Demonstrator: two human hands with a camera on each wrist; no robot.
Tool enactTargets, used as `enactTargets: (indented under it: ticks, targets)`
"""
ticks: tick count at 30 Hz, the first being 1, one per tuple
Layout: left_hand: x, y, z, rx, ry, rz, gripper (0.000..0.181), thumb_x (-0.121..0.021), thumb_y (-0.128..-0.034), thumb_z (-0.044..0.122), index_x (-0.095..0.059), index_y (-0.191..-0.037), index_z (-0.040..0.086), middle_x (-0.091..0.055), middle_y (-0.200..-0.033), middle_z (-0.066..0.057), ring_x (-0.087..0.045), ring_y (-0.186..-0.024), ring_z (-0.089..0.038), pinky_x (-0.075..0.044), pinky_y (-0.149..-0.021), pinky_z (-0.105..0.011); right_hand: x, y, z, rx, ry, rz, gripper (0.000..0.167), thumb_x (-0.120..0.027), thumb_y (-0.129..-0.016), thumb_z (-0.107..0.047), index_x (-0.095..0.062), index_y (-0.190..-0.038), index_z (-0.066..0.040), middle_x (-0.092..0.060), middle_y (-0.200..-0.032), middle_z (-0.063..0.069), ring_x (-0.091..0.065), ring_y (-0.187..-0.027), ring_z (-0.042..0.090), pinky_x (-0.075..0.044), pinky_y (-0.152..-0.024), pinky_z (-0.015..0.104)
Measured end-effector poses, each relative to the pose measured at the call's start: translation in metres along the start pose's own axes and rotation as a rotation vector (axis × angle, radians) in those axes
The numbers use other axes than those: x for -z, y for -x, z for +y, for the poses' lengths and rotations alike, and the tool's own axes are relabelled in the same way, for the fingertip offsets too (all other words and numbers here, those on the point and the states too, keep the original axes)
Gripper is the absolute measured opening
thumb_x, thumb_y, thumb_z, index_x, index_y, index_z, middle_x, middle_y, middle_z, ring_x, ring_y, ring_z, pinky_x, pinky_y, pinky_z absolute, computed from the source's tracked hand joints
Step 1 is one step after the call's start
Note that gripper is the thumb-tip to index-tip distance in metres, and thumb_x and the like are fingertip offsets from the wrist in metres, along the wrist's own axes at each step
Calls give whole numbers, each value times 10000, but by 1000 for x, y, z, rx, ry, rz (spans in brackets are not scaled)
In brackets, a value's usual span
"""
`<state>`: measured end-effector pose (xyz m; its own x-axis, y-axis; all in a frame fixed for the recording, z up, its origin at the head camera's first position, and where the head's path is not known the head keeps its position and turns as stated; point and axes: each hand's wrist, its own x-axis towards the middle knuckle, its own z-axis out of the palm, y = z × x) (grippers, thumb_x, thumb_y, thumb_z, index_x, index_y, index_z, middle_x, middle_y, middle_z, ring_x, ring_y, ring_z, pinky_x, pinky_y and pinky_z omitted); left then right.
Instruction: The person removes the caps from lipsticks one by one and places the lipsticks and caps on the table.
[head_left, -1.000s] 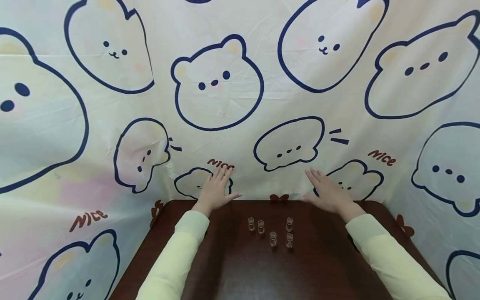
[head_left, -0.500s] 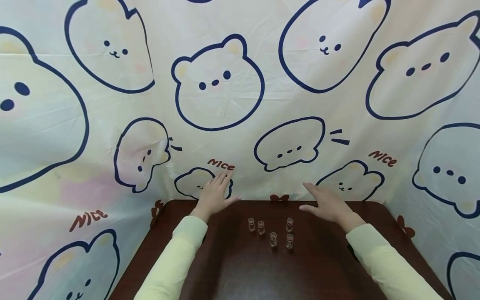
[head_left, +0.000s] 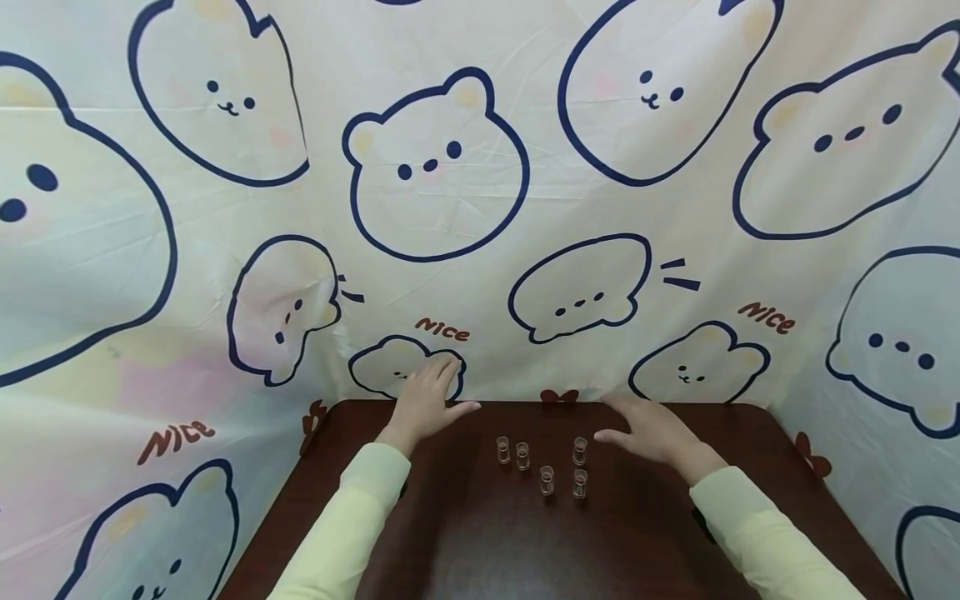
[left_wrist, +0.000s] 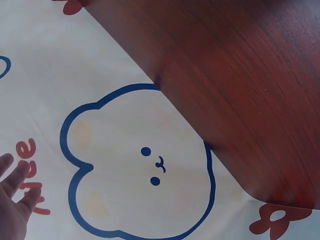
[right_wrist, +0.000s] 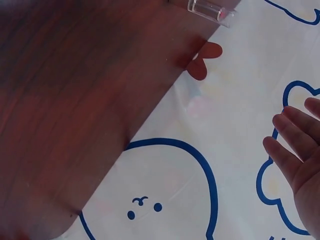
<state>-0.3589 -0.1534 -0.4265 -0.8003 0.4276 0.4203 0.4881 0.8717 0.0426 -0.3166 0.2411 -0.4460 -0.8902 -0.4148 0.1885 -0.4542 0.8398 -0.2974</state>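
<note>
Several small clear cups (head_left: 547, 481) stand on the dark wooden table in the head view, one pair toward the left and three toward the right. Above the table's far left part, my left hand (head_left: 426, 400) hovers with its fingers extended and thumb out, holding nothing. My right hand (head_left: 651, 425) hangs over the far right part, fingers extended, its thumb pointing toward the nearest clear cup (head_left: 580, 451) but apart from it. One cup (right_wrist: 207, 10) shows at the top of the right wrist view. Part of each hand appears at the edge of its own wrist view.
The dark brown table (head_left: 487, 550) has a rounded far edge. Behind it and at both sides hangs a pale cloth (head_left: 480, 292) printed with blue-outlined animal heads and red lettering. The cloth comes close to the table's far edge.
Both hands have lowered from in front of the cloth toward the table, the right one more clearly. The cups have stayed where they were.
</note>
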Motion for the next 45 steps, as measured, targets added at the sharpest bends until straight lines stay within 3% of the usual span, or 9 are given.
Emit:
enactTargets:
  ticks: [8,22,26,33,45]
  targets:
    - [-8,9,1,31,-9,-10,879,-522,-842,722,-480,-1416,58,-505,-1394,-156,-498,-1243,-330,-396,-996,-545,-11,6,-1,-23,-16,-38,838,-544,-838,-695,-541,-1373,-51,-556,-1352,148,-524,-1228,344,-424,-973,524]
    - [-17,20,3,17,14,-5,821,-509,-851,720,-540,-1364,80,-570,-1317,-147,-533,-1199,-323,-410,-993,-516,-36,9,-9,-37,-90,-78,650,-703,-847,-493,-594,-1316,-57,-608,-1289,89,-554,-1198,284,-451,-958,481]
    - [-20,23,5,22,10,-29,790,-540,-853,694,-555,-1355,85,-576,-1312,-141,-537,-1198,-315,-411,-999,-499,-43,10,-12,-41,-110,-97,591,-741,-841,-420,-613,-1290,-58,-622,-1264,67,-561,-1186,265,-453,-955,474]
    - [-24,29,5,33,18,-27,804,-516,-847,720,-564,-1344,90,-589,-1298,-127,-551,-1181,-302,-422,-991,-491,-56,10,-15,-49,-138,-124,581,-779,-817,-368,-626,-1260,-26,-636,-1232,97,-573,-1161,287,-464,-936,491]
    - [-33,39,10,18,29,-54,776,-530,-854,699,-580,-1325,84,-600,-1281,-122,-563,-1164,-294,-426,-987,-478,-74,9,-18,-44,-167,-173,440,-821,-780,-292,-691,-1134,-65,-673,-1082,58,-602,-962,195,-508,-841,462]
